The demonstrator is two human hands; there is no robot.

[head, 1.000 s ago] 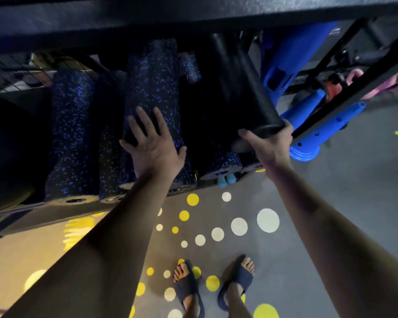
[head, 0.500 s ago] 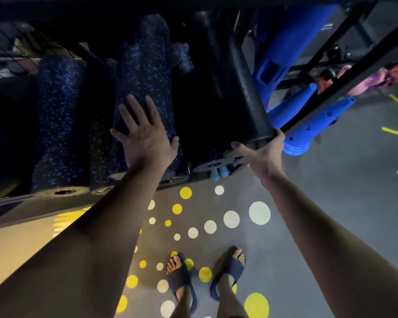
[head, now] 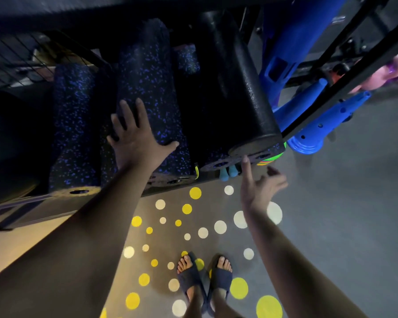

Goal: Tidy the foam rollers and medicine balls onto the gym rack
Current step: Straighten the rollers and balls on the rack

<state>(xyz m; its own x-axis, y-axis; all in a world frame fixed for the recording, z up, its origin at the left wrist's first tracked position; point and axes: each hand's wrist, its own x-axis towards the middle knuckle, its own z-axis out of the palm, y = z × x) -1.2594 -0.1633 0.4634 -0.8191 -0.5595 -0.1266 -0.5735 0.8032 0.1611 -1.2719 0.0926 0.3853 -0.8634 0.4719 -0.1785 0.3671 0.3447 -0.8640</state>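
Observation:
Several black foam rollers with blue speckles [head: 147, 72] lie side by side on the dark rack shelf [head: 28, 203], their round ends facing me. A plain black foam roller [head: 234, 83] rests on top of them at the right. My left hand [head: 138, 141] lies flat with spread fingers on a speckled roller in the middle. My right hand [head: 260, 187] hangs open just below the plain black roller's end, its forefinger tip close to the roller ends. No medicine ball is clearly visible.
Blue plastic posts and a round blue base [head: 308, 134] stand right of the rack behind a slanted black bar [head: 354, 72]. Pink and orange gear [head: 388, 72] lies far right. The grey floor [head: 342, 226] carries yellow and white dots. My sandalled feet [head: 205, 278] stand below.
My right hand has let go of the plain black roller's end and dropped back, fingers open. The left hand stays pressed on the speckled roller.

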